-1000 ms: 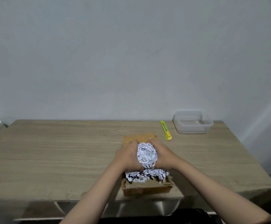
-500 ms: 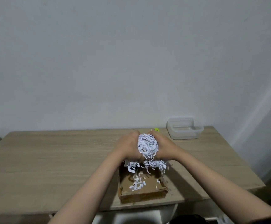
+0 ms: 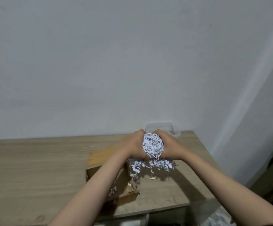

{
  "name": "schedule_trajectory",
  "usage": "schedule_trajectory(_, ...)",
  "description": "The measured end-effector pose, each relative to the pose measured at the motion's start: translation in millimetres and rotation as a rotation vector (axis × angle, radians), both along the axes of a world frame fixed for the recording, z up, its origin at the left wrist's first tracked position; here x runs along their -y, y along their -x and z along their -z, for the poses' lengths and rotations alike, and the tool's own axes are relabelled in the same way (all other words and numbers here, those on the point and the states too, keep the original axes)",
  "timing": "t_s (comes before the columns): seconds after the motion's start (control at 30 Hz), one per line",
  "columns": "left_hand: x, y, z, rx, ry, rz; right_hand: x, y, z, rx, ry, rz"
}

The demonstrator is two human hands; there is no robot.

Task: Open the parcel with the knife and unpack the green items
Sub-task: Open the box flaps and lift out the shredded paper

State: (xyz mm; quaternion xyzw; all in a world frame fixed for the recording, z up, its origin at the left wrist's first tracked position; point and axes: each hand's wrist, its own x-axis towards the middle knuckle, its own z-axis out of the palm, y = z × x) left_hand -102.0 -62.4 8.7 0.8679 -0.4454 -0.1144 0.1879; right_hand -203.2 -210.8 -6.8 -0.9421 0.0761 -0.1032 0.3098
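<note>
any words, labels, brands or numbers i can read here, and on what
None can be read.
Shredded paper held between the left hand and right hand: dark printed marks, too small and cut up to read.
Cardboard box: no label or print in view.
Clear plastic tub: no text in view.

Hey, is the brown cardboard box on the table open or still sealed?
Open. The brown cardboard box has its flap folded back, with loose paper shreds visible inside, below the left forearm.
</note>
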Motion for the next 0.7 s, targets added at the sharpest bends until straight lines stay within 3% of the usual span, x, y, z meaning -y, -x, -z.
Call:
schedule_trajectory(0.37, 118, 53, 63, -0.004, -0.090, -0.001, 108, 60, 44, -0.130, -0.085, 0.000)
schedule_trajectory(0.7, 152, 62, 114, -0.046, -0.206, -0.013, 142, 66, 95, -0.188, -0.159, -0.039)
